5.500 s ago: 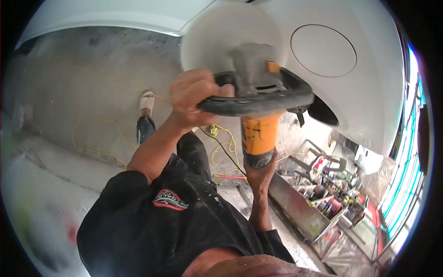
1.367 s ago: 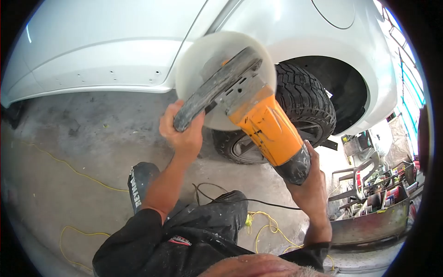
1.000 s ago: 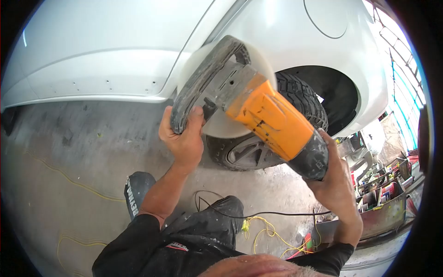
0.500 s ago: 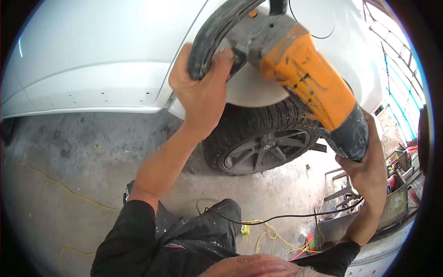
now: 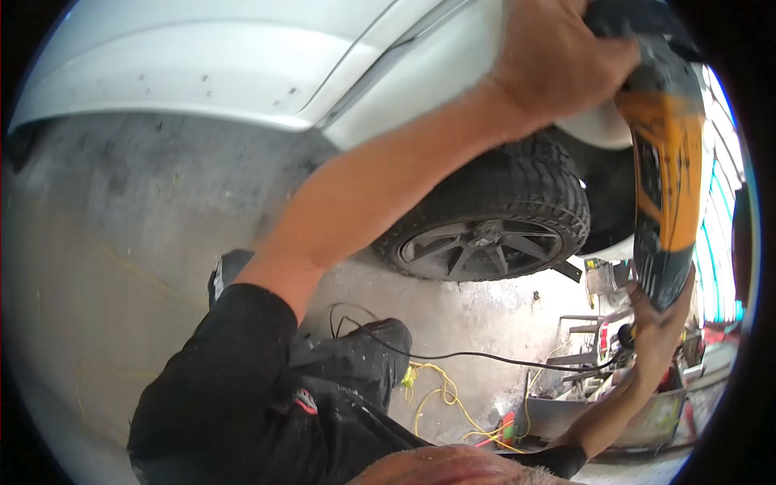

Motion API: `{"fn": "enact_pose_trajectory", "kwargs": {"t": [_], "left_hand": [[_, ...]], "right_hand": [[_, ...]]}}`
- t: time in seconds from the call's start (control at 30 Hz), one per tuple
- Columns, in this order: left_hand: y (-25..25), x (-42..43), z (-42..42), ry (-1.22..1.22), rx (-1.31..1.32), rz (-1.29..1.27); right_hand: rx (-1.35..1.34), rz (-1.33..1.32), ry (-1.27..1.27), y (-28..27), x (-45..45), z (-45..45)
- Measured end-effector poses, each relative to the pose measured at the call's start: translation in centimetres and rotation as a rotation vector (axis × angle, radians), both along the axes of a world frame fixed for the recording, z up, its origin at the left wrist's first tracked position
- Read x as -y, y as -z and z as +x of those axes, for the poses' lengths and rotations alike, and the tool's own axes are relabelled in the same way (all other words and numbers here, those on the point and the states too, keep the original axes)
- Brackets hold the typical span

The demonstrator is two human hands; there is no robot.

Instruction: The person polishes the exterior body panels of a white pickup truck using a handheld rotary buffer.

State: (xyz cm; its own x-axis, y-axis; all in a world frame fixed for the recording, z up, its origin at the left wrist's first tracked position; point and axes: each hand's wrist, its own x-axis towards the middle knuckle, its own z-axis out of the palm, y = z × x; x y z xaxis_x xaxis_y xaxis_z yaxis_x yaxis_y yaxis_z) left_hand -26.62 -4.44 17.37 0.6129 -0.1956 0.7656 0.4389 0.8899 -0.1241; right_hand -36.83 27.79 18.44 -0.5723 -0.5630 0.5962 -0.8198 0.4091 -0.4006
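An orange and black polisher is held up at the right side of the view, its body pointing down toward me. My left hand is closed at the black front handle by the tool's head; its fingers are partly cut off by the top edge. Round the black rear grip, my right hand is wrapped from below. Part of a pale round pad shows under the tool's head, close to the white car body. My left forearm hides some of that panel, so I cannot tell whether the pad touches it.
Below the panel is a black tyre with a grey spoked wheel. A black cord runs across my knee toward my right hand. A yellow cord lies looped on the concrete floor. Cluttered shelving stands at the right.
The polisher has swung right along the car body, with both hands still on it, and now stands more upright in view. My left forearm reaches across the tyre. The view has shifted too.
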Motion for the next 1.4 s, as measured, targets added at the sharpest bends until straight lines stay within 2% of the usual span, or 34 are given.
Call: {"fn": "enact_pose_trajectory", "kwargs": {"t": [0.03,0.13,0.2,0.27,0.43,0.53,0.6,0.73,0.83,0.93,1.03,1.1,1.17,1.3,1.4], "left_hand": [[2.2,-0.3,0.4,-0.233,-0.040,0.078],[10.2,-1.8,4.6,-0.244,0.256,0.231],[14.5,-2.4,5.9,-0.158,0.264,0.352],[18.1,-2.6,6.8,-0.060,0.245,0.445],[26.1,-3.5,8.2,0.219,0.222,0.651],[29.4,-4.0,9.4,0.270,0.254,0.789],[30.9,-4.3,9.7,0.220,0.184,0.889],[32.2,-5.2,12.6,0.405,0.298,1.076],[33.8,-5.4,12.6,0.364,0.246,1.030],[36.1,-5.6,13.1,0.402,0.296,1.093],[35.8,-5.7,12.3,0.375,0.173,1.178],[36.6,-6.1,12.5,0.467,0.211,1.039],[36.0,-6.2,12.9,0.455,0.325,0.903],[30.5,-6.6,12.3,0.314,0.586,0.714],[26.9,-6.2,9.9,0.176,0.521,0.491]], "right_hand": [[-0.043,0.055,0.026,1.1,0.4,0.6],[-0.115,0.206,0.054,4.6,1.1,2.2],[-0.124,0.305,0.044,6.3,1.6,3.7],[-0.124,0.328,-0.072,8.0,2.4,4.0],[0.007,0.481,-0.126,10.6,4.8,6.5],[0.056,0.585,-0.149,11.6,6.2,7.6],[0.095,0.615,-0.179,12.7,6.9,7.5],[0.137,0.706,-0.263,15.1,7.6,6.5],[0.151,0.808,-0.283,16.1,8.0,6.3],[0.205,0.851,-0.306,18.3,7.9,5.3],[0.205,0.856,-0.298,18.8,7.1,4.7],[0.199,0.850,-0.289,18.6,5.8,4.8],[0.240,0.769,-0.270,19.1,4.0,4.4],[0.289,0.565,-0.233,20.9,1.0,3.2],[0.298,0.377,-0.240,22.4,0.0,2.4]]}}
